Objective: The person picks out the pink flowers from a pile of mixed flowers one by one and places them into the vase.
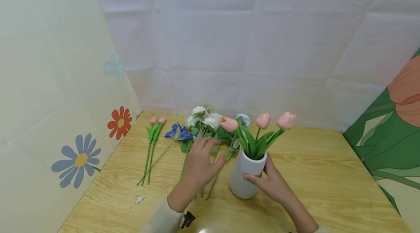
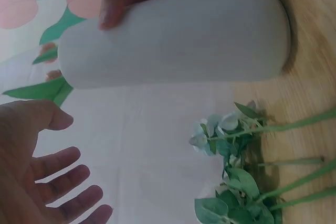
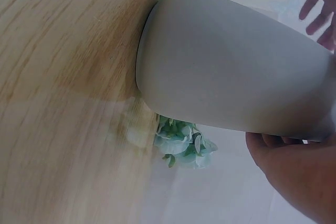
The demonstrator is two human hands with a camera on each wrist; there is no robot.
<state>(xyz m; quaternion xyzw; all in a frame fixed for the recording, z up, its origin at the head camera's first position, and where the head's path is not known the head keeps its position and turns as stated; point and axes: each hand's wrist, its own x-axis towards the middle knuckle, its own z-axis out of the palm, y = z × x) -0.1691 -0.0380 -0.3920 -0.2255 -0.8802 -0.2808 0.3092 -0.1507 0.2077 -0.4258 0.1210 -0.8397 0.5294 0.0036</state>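
Right hand [image 1: 273,185] is clamped on the white vase [image 1: 243,180] near its mouth; left hand [image 1: 201,162] is empty, fingers apart. The vase stands on the table [image 1: 315,174] with 3 pink tulips [image 1: 263,120] inserted. Probable step: arranging stems. The next move likely calls for steadying the vase and selecting 1 more stem. Only the head view shows the blue flower [image 1: 178,133].

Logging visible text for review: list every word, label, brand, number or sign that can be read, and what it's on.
None: no text can be read in any view.
The white vase looks plain on the sides shown.
The side backdrops carry printed pictures, no lettering.
The black piece by the left cuff is too small to check.
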